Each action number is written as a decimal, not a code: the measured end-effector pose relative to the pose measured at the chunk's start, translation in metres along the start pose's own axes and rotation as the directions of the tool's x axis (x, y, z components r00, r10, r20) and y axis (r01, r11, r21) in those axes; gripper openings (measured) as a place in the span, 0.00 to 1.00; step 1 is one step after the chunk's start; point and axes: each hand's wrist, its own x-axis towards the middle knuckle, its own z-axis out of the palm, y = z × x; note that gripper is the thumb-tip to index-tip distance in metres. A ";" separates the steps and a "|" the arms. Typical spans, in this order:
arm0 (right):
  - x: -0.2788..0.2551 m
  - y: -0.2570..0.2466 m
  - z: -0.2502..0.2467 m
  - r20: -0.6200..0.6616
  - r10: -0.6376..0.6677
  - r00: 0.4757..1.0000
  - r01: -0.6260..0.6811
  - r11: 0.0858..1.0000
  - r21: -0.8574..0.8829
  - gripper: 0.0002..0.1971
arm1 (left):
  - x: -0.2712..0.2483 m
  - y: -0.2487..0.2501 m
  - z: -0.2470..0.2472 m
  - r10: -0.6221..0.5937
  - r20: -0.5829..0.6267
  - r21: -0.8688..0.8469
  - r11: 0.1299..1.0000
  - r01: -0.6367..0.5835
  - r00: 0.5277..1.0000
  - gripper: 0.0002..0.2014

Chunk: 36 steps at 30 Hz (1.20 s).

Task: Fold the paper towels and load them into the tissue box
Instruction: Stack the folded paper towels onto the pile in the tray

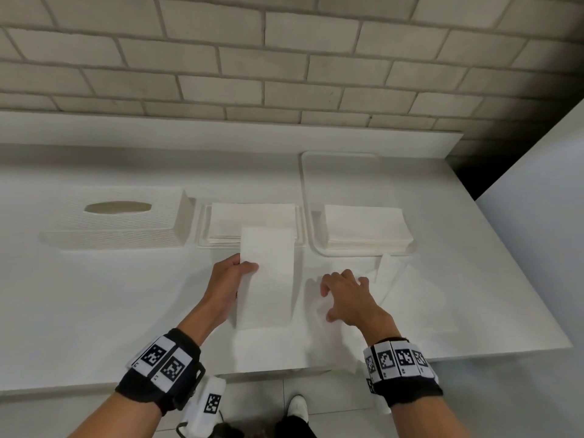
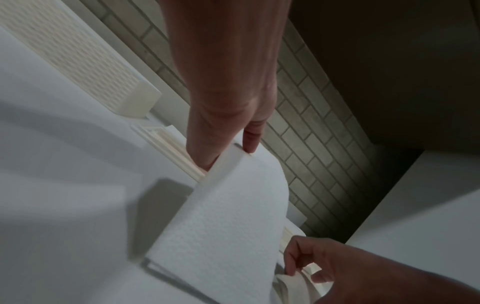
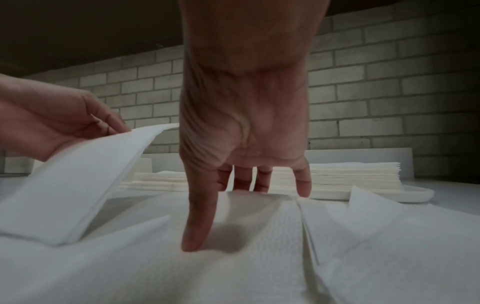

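Note:
My left hand (image 1: 248, 267) pinches a folded white paper towel (image 1: 268, 279) by its left edge, thumb on top, and holds it above the counter just in front of the box base. The wrist view shows the left hand (image 2: 227, 156) with the folded towel (image 2: 228, 226) sagging below it. My right hand (image 1: 339, 295) is spread on loose unfolded paper towels (image 1: 410, 305). Its thumb (image 3: 192, 244) and fingertips press on a sheet (image 3: 259, 267) that ridges up between them. The textured white tissue box cover (image 1: 117, 216) with an oval slot stands at the left.
An open box base (image 1: 203, 229) beside the cover holds a stack of folded towels (image 1: 252, 221). A white tray (image 1: 305, 191) to the right carries another stack (image 1: 366, 227). A brick wall (image 1: 284, 58) stands behind the counter, and the counter's front edge (image 1: 94, 385) is near my wrists.

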 end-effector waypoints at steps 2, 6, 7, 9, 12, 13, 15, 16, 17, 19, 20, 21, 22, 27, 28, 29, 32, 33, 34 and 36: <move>0.000 0.000 -0.002 0.004 0.002 1.000 -0.002 1.000 0.013 0.25 | -0.001 -0.003 -0.001 0.007 -0.008 -0.001 1.000 -0.007 1.000 0.08; -0.001 -0.003 -0.018 -0.035 -0.031 0.999 0.033 0.996 0.079 0.20 | -0.003 -0.006 -0.001 0.049 -0.037 0.036 0.998 -0.048 0.998 0.09; -0.003 -0.005 -0.025 -0.067 -0.039 0.997 0.048 0.988 0.145 0.19 | -0.003 -0.006 0.000 0.066 -0.042 0.040 0.997 -0.064 0.997 0.10; -0.008 -0.010 -0.044 -0.143 -0.026 0.989 0.077 0.926 0.369 0.15 | -0.003 -0.004 0.003 0.102 -0.040 0.037 0.994 -0.100 0.994 0.10; -0.022 -0.022 -0.075 -0.276 -0.019 0.961 0.204 0.723 0.660 0.05 | -0.004 0.005 0.010 0.149 0.001 0.040 0.988 -0.148 0.989 0.07; -0.026 -0.025 -0.084 -0.309 -0.008 0.951 0.239 0.653 0.719 0.04 | -0.003 0.009 0.013 0.162 0.023 0.048 0.986 -0.162 0.987 0.07; -0.029 -0.031 -0.097 -0.356 0.043 0.934 0.295 0.473 0.830 0.05 | -0.002 0.015 0.020 0.157 0.071 0.065 0.985 -0.161 0.985 0.09; -0.028 -0.033 -0.100 -0.372 0.081 0.925 0.315 0.388 0.866 0.05 | -0.002 0.020 0.025 0.144 0.100 0.060 0.987 -0.150 0.985 0.09; -0.025 -0.035 -0.099 -0.386 0.124 0.914 0.328 0.333 0.884 0.05 | -0.004 0.023 0.031 0.128 0.132 0.051 0.989 -0.136 0.983 0.08; -0.015 -0.038 -0.091 -0.407 0.236 0.882 0.321 0.332 0.887 0.05 | -0.008 0.028 0.042 0.072 0.207 -0.015 0.997 -0.070 0.976 0.12; -0.009 -0.039 -0.084 -0.414 0.290 0.863 0.304 0.356 0.883 0.06 | -0.011 0.030 0.047 0.038 0.250 -0.064 0.998 -0.022 0.968 0.15; -0.004 -0.041 -0.078 -0.420 0.329 0.846 0.291 0.376 0.880 0.07 | -0.014 0.030 0.051 0.014 0.291 -0.094 0.995 0.014 0.957 0.17; 0.000 -0.042 -0.071 -0.412 0.355 0.839 0.272 0.382 0.883 0.07 | -0.016 0.028 0.053 0.006 0.322 -0.090 0.996 0.024 0.947 0.17; 0.009 -0.022 -0.036 -0.334 0.414 0.847 0.118 0.466 0.877 0.06 | -0.013 0.013 0.046 0.089 0.157 0.180 0.977 -0.117 0.984 0.11; 0.011 -0.008 -0.028 -0.328 0.421 0.846 0.012 0.599 0.801 0.08 | -0.011 0.011 0.042 0.092 0.134 0.198 0.973 -0.118 0.987 0.11; 0.012 0.004 -0.020 -0.297 0.410 0.863 -0.126 0.742 0.658 0.11 | -0.009 0.011 0.038 0.093 0.119 0.204 0.972 -0.116 0.989 0.11; 0.012 0.027 -0.003 -0.099 0.354 0.930 -0.321 0.913 0.250 0.33 | -0.005 0.014 0.024 0.084 0.067 0.204 0.974 -0.096 0.994 0.12; 0.012 0.027 -0.001 -0.100 0.346 0.933 -0.321 0.924 0.206 0.37 | -0.003 0.014 0.021 0.080 0.055 0.200 0.976 -0.089 0.995 0.12; 0.014 0.028 -0.001 -0.120 0.344 0.931 -0.320 0.929 0.184 0.38 | -0.001 0.014 0.019 0.075 0.047 0.198 0.977 -0.082 0.996 0.12; 0.018 0.029 -0.002 -0.128 0.347 0.929 -0.328 0.932 0.152 0.36 | 0.000 0.011 0.017 0.063 0.040 0.199 0.977 -0.070 0.997 0.12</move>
